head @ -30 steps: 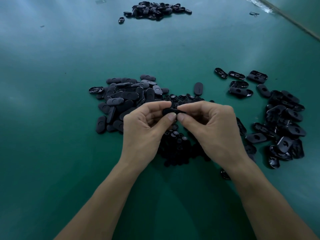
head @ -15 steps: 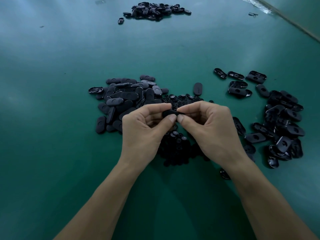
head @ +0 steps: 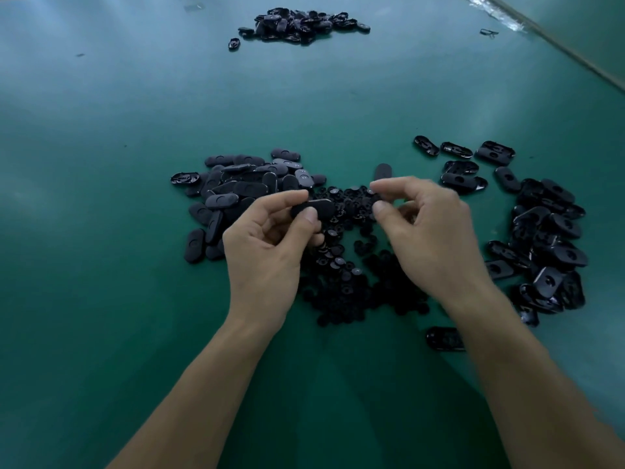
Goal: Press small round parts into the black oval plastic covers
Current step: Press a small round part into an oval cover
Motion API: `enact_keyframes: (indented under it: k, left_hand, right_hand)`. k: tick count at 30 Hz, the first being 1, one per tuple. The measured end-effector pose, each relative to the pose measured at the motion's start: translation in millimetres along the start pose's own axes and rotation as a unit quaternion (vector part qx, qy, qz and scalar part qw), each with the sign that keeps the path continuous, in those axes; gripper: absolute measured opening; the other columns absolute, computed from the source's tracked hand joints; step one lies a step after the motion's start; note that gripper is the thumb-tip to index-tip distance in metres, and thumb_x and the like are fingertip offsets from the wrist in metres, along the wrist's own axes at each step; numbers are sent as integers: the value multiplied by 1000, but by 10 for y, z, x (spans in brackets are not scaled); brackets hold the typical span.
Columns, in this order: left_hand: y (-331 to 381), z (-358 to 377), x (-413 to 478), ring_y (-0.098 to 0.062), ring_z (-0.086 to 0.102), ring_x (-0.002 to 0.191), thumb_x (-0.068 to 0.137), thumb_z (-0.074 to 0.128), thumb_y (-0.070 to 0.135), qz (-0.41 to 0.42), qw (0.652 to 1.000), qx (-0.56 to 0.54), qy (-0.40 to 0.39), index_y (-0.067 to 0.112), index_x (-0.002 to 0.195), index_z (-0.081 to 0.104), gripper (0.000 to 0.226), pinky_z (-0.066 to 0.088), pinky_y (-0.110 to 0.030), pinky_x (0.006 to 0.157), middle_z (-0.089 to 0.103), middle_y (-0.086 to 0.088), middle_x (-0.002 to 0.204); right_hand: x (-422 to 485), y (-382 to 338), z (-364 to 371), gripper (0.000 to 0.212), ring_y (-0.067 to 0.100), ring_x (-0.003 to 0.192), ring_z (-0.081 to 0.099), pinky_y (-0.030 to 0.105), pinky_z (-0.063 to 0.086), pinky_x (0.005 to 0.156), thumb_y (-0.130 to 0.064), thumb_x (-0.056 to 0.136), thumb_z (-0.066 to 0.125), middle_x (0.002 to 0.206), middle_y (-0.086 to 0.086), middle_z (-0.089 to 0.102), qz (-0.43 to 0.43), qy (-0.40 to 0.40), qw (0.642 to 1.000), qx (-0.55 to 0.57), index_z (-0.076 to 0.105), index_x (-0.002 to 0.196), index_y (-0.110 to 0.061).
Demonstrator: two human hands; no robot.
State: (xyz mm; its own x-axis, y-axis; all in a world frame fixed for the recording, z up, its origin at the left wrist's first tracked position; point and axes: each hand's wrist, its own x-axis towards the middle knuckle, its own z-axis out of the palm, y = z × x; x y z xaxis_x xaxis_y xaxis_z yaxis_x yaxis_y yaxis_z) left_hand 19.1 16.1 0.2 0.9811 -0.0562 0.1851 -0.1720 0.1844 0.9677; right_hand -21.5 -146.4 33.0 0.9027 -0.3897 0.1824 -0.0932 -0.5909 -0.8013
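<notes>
Cover, long axis left-right, is pinched in the left hand, just left of the right hand, whose curled fingers gape above the round parts; whether they hold one I cannot tell.

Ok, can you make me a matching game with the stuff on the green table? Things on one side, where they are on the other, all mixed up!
Things
1. left hand
2. small round parts
3. far pile of covers
4. lone cover

Places
A. lying alone, nearest the person
B. at the far end of the table
C. holding one oval cover
D. heaped in the middle of the table

Pairs: 1-C, 2-D, 3-B, 4-A
</notes>
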Motion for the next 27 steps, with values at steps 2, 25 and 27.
enact_keyframes:
  k: [2, 25, 27]
  left_hand:
    - [2, 3, 9, -11, 71, 74, 92, 67, 2, -2, 1000, -2, 17, 17, 105, 70, 21, 60, -28, 72, 73, 2, 83]
    - [-29, -25, 24, -12, 69, 103, 84, 70, 18, -3, 999, 47, 26, 33, 138, 48, 60, 57, -31, 90, 53, 4, 141]
    - [-9, -19, 12, -18, 72, 90, 85, 70, 18, -7, 999, 45, 19, 31, 125, 59, 43, 59, -37, 89, 70, 4, 115]
  right_hand:
    - [118, 54, -116, 30, 4, 92, 62, 24, 49, 96, -19, 96, 62, 123, -2, 62, 18, 0, 997, -70, 65, 126, -25]
    - [450, 407, -429, 30, 23, 96, 61, 37, 54, 89, -9, 90, 69, 104, 4, 66, 74, 89, 970, -214, 70, 118, -21]
    - [447, 407, -433, 27, 16, 86, 60, 32, 53, 89, -11, 90, 71, 94, -3, 64, 74, 92, 976, -185, 72, 115, -20]
